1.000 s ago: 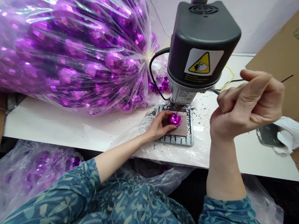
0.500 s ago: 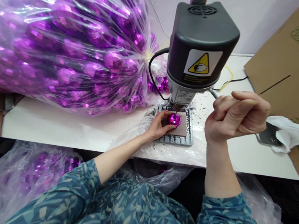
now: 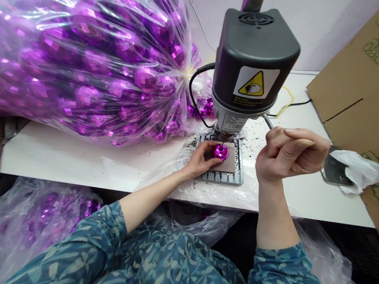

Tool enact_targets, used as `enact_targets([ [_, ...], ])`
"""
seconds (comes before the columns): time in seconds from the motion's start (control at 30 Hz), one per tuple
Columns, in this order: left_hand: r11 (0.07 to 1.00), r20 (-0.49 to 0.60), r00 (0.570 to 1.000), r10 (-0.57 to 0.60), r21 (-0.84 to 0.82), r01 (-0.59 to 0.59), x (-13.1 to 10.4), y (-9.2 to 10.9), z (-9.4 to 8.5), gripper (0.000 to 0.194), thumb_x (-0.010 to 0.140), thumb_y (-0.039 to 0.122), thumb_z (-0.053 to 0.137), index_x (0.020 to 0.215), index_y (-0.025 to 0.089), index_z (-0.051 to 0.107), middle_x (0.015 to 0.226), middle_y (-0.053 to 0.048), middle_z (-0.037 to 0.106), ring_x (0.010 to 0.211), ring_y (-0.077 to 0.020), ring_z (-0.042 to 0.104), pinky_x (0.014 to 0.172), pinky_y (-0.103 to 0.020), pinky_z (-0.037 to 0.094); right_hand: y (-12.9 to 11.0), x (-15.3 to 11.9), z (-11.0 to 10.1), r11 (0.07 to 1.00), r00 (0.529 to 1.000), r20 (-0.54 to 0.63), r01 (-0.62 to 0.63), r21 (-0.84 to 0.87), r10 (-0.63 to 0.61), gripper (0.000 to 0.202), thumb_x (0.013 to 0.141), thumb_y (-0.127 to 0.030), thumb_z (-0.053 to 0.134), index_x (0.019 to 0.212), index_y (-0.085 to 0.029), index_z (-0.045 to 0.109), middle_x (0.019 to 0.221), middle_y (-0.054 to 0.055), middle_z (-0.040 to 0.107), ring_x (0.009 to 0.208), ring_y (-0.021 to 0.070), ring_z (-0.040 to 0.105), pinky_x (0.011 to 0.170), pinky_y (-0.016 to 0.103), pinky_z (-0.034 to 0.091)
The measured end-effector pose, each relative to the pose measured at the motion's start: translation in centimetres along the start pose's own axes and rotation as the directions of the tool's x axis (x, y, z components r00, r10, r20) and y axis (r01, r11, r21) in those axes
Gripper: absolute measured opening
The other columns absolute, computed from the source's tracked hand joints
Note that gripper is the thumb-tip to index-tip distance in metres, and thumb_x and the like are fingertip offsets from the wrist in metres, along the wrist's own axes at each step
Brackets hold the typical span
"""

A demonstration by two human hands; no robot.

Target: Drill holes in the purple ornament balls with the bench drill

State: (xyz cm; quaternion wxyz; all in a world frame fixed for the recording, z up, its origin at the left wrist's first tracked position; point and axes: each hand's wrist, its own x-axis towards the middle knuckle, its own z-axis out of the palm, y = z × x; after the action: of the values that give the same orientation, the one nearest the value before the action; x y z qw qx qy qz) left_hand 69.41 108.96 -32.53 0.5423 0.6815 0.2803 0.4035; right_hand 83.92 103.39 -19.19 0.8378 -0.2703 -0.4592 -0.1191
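A small drill press (image 3: 257, 61) with a hand-warning sticker stands at the middle of the table. Beneath its chuck, a shiny purple faceted ball (image 3: 220, 152) rests on a brown square board (image 3: 228, 164) over the slotted metal base (image 3: 239, 177). My left hand (image 3: 201, 159) pinches this ball from the left with thumb and fingers. At the right of the machine, my right hand (image 3: 288, 154) is closed around the drill press lever (image 3: 268, 121), most of which the fingers hide. The drill tip comes down at the ball's top; how deep it sits cannot be told.
A big clear bag of purple balls (image 3: 116, 60) fills the left side. Another bag (image 3: 36, 218) hangs below the table edge. Cardboard boxes (image 3: 377, 97) stand right and left. A phone (image 3: 335, 168) lies under a white tissue (image 3: 362, 172). Dark shavings litter the base.
My right hand has come down a little and shifted left with the lever. My left hand and the ball stay in place. The view has shifted slightly.
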Motion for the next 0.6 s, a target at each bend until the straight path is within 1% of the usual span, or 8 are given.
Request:
enact_targets([
  [0.13, 1.0, 0.012, 1.0, -0.012, -0.026, 0.012, -0.1, 0.0, 0.1, 0.054, 0.077, 0.039, 0.088, 0.119, 0.02, 0.06, 0.127, -0.012, 0.069, 0.119, -0.0275, 0.066, 0.112, -0.047, 0.045, -0.8, 0.2, 0.5, 1.0, 1.0, 0.0, -0.003, 0.015, 0.003, 0.024, 0.096, -0.044, 0.057, 0.081, -0.026, 0.064, 0.041, -0.009, 0.026, 0.032, 0.0033, 0.023, 0.04, 0.023, 0.026],
  [0.23, 1.0, 0.004, 1.0, -0.012, -0.023, 0.012, 0.0, -0.1, 0.1, 0.055, 0.076, 0.04, 0.089, 0.118, 0.02, 0.06, 0.126, -0.012, 0.068, 0.119, -0.0272, 0.066, 0.11, -0.045, 0.047, -1.8, 2.2, 2.1, 0.995, 0.995, -0.051, -0.089, 0.039, 0.091, 0.022, 0.094, -0.041, 0.061, 0.081, -0.023, 0.066, 0.045, -0.008, 0.032, 0.033, 0.0014, 0.026, 0.037, 0.021, 0.02],
  [0.3, 1.0, -0.015, 1.0, -0.017, -0.005, 0.017, 0.1, -0.2, 0.1, 0.056, 0.075, 0.041, 0.09, 0.118, 0.02, 0.06, 0.124, -0.012, 0.069, 0.117, -0.0269, 0.067, 0.107, -0.043, 0.05, -2.1, 4.2, 3.3, 0.982, 0.981, -0.061, -0.185, 0.03, 0.187, 0.031, 0.088, -0.048, 0.068, 0.077, -0.019, 0.065, 0.048, -0.008, 0.038, 0.034, 0.0004, 0.032, 0.034, 0.02, 0.017],
  [0.4, 0.997, -0.08, 0.997, 0.01, 0.076, -0.004, -0.5, 0.5, -0.1, 0.053, 0.077, 0.042, 0.088, 0.117, 0.019, 0.062, 0.12, -0.011, 0.07, 0.111, -0.0259, 0.068, 0.1, -0.042, 0.054, -2.0, 6.6, 4.5, 0.955, 0.957, -0.023, -0.29, -0.056, 0.289, 0.051, 0.073, -0.067, 0.066, 0.071, -0.016, 0.061, 0.046, -0.01, 0.034, 0.033, -0.001, 0.035, 0.033, 0.017, 0.017],
  [0.47, 0.979, -0.109, 0.989, 0.101, 0.185, -0.08, -1.8, 1.6, -0.5, 0.046, 0.082, 0.043, 0.084, 0.117, 0.02, 0.066, 0.117, -0.01, 0.071, 0.11, -0.0262, 0.067, 0.098, -0.043, 0.054, -1.8, 7.3, 4.8, 0.939, 0.943, -0.003, -0.331, -0.095, 0.333, 0.057, 0.067, -0.072, 0.062, 0.069, -0.015, 0.058, 0.044, -0.011, 0.03, 0.032, -0.002, 0.034, 0.033, 0.016, 0.016],
  [0.5, 0.962, -0.099, 0.982, 0.161, 0.236, -0.134, -2.9, 2.3, -0.9, 0.042, 0.084, 0.043, 0.081, 0.118, 0.021, 0.068, 0.116, -0.01, 0.071, 0.11, -0.0266, 0.067, 0.097, -0.044, 0.055, -1.8, 7.5, 4.8, 0.934, 0.938, -0.001, -0.344, -0.092, 0.345, 0.057, 0.066, -0.072, 0.061, 0.068, -0.014, 0.057, 0.043, -0.011, 0.03, 0.031, -0.0022, 0.033, 0.033, 0.016, 0.015],
  [0.53, 0.943, -0.062, 0.975, 0.215, 0.271, -0.191, -4.2, 3.1, -1.3, 0.039, 0.087, 0.043, 0.079, 0.12, 0.023, 0.07, 0.117, -0.01, 0.071, 0.111, -0.0269, 0.067, 0.096, -0.045, 0.056, -1.8, 7.5, 4.7, 0.932, 0.935, 0.002, -0.353, -0.083, 0.354, 0.056, 0.065, -0.07, 0.062, 0.068, -0.014, 0.058, 0.042, -0.011, 0.031, 0.031, -0.0019, 0.033, 0.033, 0.017, 0.015],
  [0.6, 0.912, 0.069, 0.955, 0.288, 0.284, -0.296, -7.5, 4.4, -2.4, 0.038, 0.088, 0.042, 0.078, 0.124, 0.031, 0.072, 0.12, -0.009, 0.071, 0.111, -0.0267, 0.068, 0.091, -0.045, 0.06, -1.8, 7.4, 4.6, 0.93, 0.932, 0.009, -0.362, -0.06, 0.363, 0.052, 0.066, -0.065, 0.065, 0.068, -0.014, 0.059, 0.041, -0.011, 0.032, 0.032, -0.0011, 0.034, 0.033, 0.017, 0.015],
])
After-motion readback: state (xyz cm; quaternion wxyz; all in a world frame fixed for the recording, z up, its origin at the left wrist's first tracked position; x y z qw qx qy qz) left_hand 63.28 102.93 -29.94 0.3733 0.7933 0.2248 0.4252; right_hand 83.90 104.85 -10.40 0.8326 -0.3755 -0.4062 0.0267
